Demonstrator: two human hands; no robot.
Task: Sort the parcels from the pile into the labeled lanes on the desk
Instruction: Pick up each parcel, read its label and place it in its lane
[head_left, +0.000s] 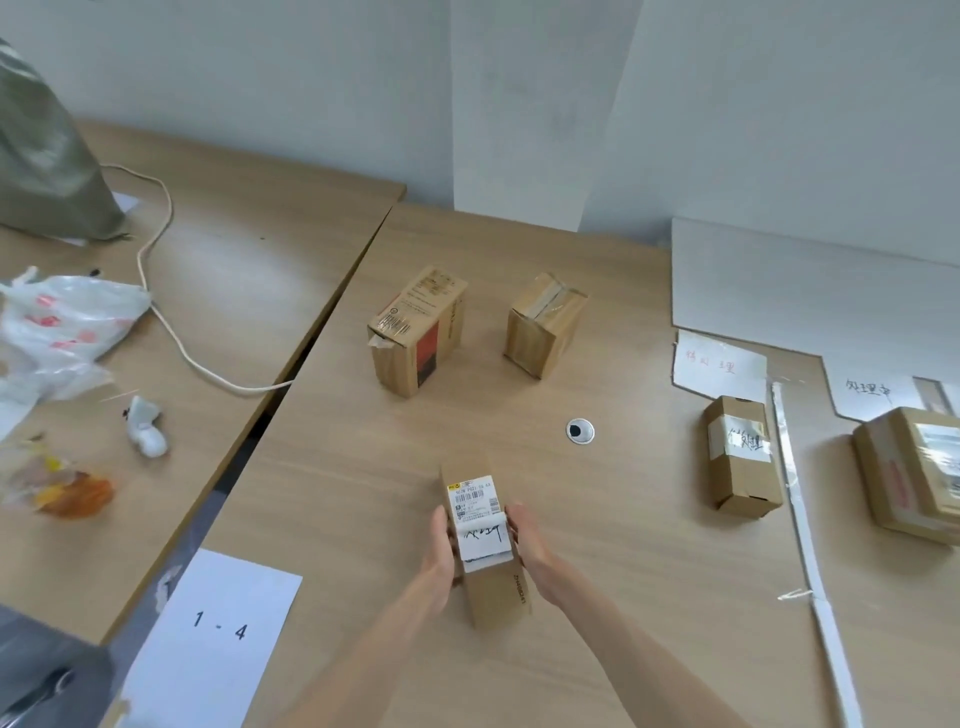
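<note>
A narrow brown parcel (480, 525) with a white shipping label and handwriting on top is gripped from both sides, my left hand (442, 551) on its left face and my right hand (530, 545) on its right face. Two more brown parcels stand farther back on the desk: one with a red and black patch (415, 332) and a taped one (543, 325). At the right, a small parcel with a handwritten label (740, 460) and a larger parcel (911, 470) lie in lanes split by a white strip (802, 519). Handwritten lane signs (719, 366) (870, 392) lie behind them.
A sheet marked "1 - 4" (210, 639) lies at the desk's front left. A round cable hole (580, 431) is mid-desk. The left desk holds a grey-green sack (41, 156), a white cord (171, 317), plastic bags (62, 322) and a white object (148, 434).
</note>
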